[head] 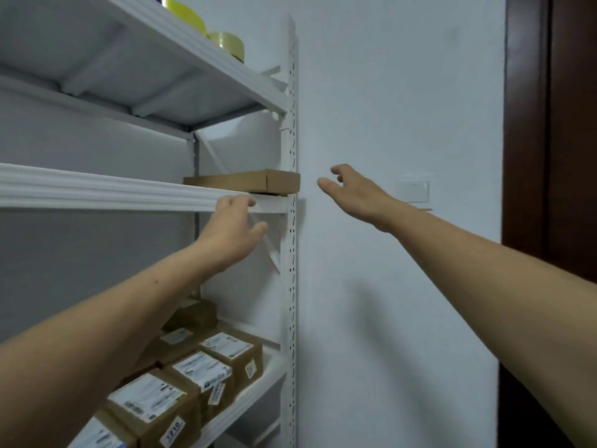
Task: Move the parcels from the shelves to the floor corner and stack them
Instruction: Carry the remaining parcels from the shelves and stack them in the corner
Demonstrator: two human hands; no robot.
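Head view: I stand facing a white steel shelving unit beside a plain white wall, both bare arms raised. The task's nearest thing is a flat brown cardboard parcel [258, 181], thin and matte. It lies at the right-hand end of the middle shelf [97, 192], and its long axis runs along the shelf's ribbed front lip. My left grip [234, 221] is the nearer one, just below and left of the parcel. Its fingers are loosely spread, their tips at the lip, and it holds nothing. My right grip [352, 192] hangs open in front of the wall, fingers apart and empty, level with the parcel but right of it. The perforated upright post [292, 124] stands between them. On the shelf below, boxy brown parcels [206, 367] with white printed labels sit packed together. Yellow tape rolls [226, 43] rest on the top shelf.
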